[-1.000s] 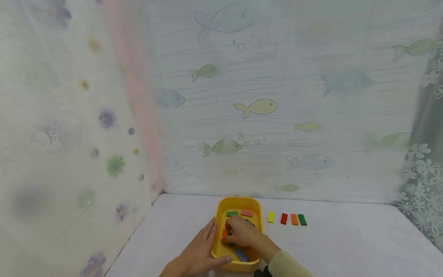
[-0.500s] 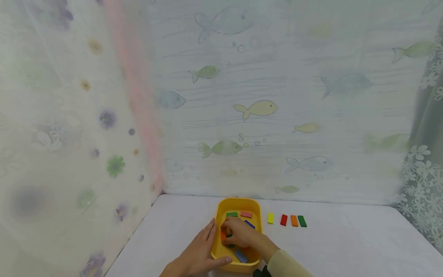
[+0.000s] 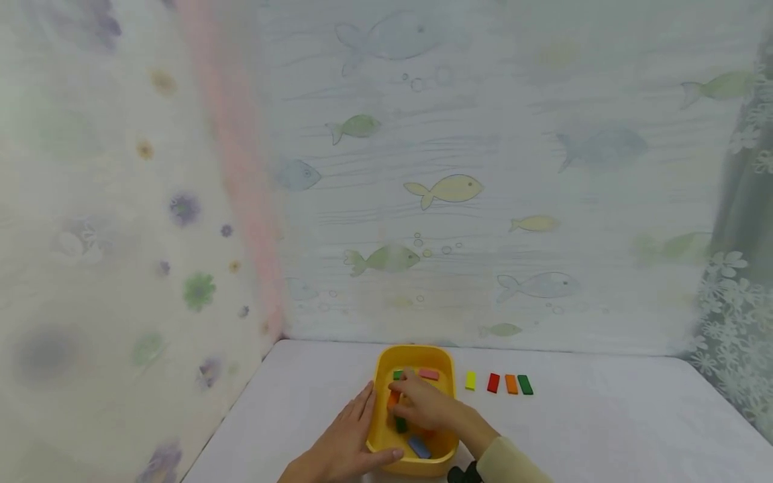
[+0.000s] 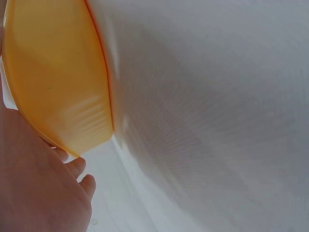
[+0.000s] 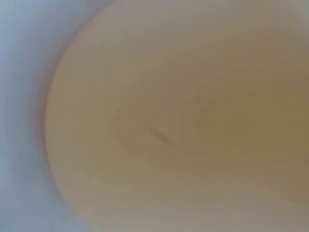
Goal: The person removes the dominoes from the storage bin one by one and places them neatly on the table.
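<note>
A yellow plastic tray (image 3: 379,429) stands on the table with several flat coloured blocks in it. My left hand (image 3: 344,433) lies along its left side, fingers extended and thumb over the near rim. The left wrist view shows the fingertips of the left hand (image 4: 43,179) at the tray's wall (image 4: 63,72). Inside the tray my right hand (image 3: 425,404) pinches an orange block (image 3: 394,400) between thumb and forefinger. Below it lies a dark green block (image 3: 401,424), with a blue block (image 3: 419,447) nearer the front. The right wrist view is a blurred close-up of the yellow tray (image 5: 241,125).
To the tray's right, a yellow block (image 3: 470,381), a red block (image 3: 493,383), an orange block (image 3: 511,384) and a green block (image 3: 525,384) form a row. A pink block (image 3: 429,374) lies at the tray's far end. A black object (image 3: 464,473) sits by the right sleeve.
My right hand has shifted slightly away from me inside the tray, and the orange block has moved and turned with it. The left hand has stayed against the tray's side.
</note>
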`<state>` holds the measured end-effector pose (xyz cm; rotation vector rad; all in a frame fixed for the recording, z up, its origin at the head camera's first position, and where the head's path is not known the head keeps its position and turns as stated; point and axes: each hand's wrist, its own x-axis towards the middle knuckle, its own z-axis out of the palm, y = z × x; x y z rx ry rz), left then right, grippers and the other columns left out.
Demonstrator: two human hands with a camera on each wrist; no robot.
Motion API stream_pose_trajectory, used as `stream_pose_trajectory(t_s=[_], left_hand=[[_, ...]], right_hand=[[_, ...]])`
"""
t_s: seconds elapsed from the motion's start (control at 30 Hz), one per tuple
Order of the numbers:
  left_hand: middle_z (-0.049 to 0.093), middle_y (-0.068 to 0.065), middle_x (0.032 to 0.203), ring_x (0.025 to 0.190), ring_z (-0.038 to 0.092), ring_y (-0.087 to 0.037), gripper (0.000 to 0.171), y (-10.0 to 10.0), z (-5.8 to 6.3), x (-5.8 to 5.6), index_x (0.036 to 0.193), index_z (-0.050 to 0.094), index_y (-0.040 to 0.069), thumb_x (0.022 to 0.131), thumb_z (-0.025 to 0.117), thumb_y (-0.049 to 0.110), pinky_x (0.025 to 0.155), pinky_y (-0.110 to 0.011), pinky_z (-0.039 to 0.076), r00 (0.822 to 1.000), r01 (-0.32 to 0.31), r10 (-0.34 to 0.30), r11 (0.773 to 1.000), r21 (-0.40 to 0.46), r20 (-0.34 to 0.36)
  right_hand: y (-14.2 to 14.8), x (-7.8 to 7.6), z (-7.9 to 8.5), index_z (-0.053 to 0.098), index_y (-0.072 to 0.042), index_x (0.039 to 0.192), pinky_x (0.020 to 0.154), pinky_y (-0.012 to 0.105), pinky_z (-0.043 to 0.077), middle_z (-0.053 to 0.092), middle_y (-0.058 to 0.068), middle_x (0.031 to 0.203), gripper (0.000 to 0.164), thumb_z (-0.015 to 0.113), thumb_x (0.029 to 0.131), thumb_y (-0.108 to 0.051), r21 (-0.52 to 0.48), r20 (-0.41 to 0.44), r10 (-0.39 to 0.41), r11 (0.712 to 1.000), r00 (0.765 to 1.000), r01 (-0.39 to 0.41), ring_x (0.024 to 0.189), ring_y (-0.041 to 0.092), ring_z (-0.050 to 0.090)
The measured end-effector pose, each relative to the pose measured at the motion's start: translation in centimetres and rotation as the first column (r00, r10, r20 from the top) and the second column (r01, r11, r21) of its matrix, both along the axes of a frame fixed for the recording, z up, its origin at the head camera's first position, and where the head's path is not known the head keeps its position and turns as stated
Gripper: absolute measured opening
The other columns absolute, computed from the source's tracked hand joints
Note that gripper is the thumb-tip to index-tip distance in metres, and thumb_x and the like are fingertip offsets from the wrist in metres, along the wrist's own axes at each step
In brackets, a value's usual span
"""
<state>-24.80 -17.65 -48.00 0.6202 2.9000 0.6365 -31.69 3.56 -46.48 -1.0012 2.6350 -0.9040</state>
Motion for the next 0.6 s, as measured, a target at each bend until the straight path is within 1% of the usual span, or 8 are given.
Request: stream_pose_trajectory(t_s=[0.1, 0.2, 0.33, 0.47, 0.53, 0.6], left_hand=[[0.011, -0.014, 0.171, 0.153, 0.025, -0.034, 0.11, 0.0, -0.1, -0.1, 0.162, 0.018, -0.001, 0.091, 0.054, 0.075, 0.119, -0.062, 0.026, 1.0, -0.007, 0.007, 1.0, 0.0, 0.009], [0.01, -0.013, 0.172, 0.153, 0.025, -0.034, 0.111, 0.0, -0.2, -0.1, 0.162, 0.018, 0.0, 0.09, 0.053, 0.077, 0.119, -0.063, 0.025, 1.0, -0.016, 0.016, 1.0, -0.002, 0.02], [0.011, -0.013, 0.171, 0.153, 0.026, -0.034, 0.111, 0.1, -0.2, 0.0, 0.163, 0.018, 0.001, 0.09, 0.053, 0.077, 0.119, -0.063, 0.025, 0.999, -0.023, 0.023, 1.0, -0.003, 0.039], [0.012, -0.013, 0.171, 0.153, 0.025, -0.035, 0.111, 0.0, -0.1, 0.2, 0.163, 0.018, 0.001, 0.09, 0.053, 0.076, 0.119, -0.063, 0.025, 0.998, -0.03, 0.03, 1.0, 0.002, 0.05], [0.011, -0.012, 0.172, 0.153, 0.025, -0.035, 0.111, 0.0, -0.2, 0.1, 0.163, 0.017, 0.001, 0.09, 0.053, 0.076, 0.119, -0.063, 0.025, 0.999, -0.032, 0.032, 0.999, 0.003, 0.041], [0.011, -0.013, 0.172, 0.153, 0.024, -0.036, 0.111, 0.1, -0.2, 0.0, 0.163, 0.017, 0.001, 0.09, 0.054, 0.076, 0.119, -0.063, 0.025, 0.999, -0.033, 0.033, 0.999, 0.005, 0.032]], right_hand=[[0.8, 0.3, 0.6, 0.061, -0.003, 0.137, 0.086, 0.024, 0.052, 0.048, 0.0, 0.11, 0.046, 0.066, 0.101, -0.032, -0.034, 0.041, 0.003, 0.999, 0.999, -0.002, 0.092, 0.009, 0.052], [1.5, 0.5, 0.9, 0.061, -0.003, 0.135, 0.092, 0.025, 0.053, 0.049, 0.0, 0.111, 0.046, 0.064, 0.102, -0.036, -0.061, 0.056, 0.007, 0.998, 0.998, -0.004, 0.095, 0.009, 0.053], [2.4, 0.7, 1.1, 0.061, -0.004, 0.131, 0.093, 0.027, 0.053, 0.049, -0.001, 0.111, 0.044, 0.062, 0.103, -0.037, -0.09, 0.029, 0.019, 0.996, 0.999, -0.016, 0.098, 0.01, 0.054], [3.6, 0.9, 1.6, 0.061, -0.004, 0.128, 0.095, 0.037, 0.054, 0.05, -0.002, 0.11, 0.041, 0.06, 0.104, -0.037, -0.112, 0.018, 0.016, 0.994, 1.0, -0.014, 0.1, 0.012, 0.054], [4.3, 0.9, 2.0, 0.061, -0.005, 0.127, 0.095, 0.042, 0.054, 0.051, -0.002, 0.11, 0.039, 0.061, 0.104, -0.037, -0.132, 0.013, 0.007, 0.991, 1.0, -0.006, 0.102, 0.015, 0.055], [5.1, 0.9, 2.3, 0.061, -0.008, 0.125, 0.095, 0.042, 0.054, 0.052, -0.002, 0.11, 0.036, 0.062, 0.103, -0.036, -0.155, 0.003, 0.001, 0.988, 1.0, -0.001, 0.104, 0.02, 0.056]])
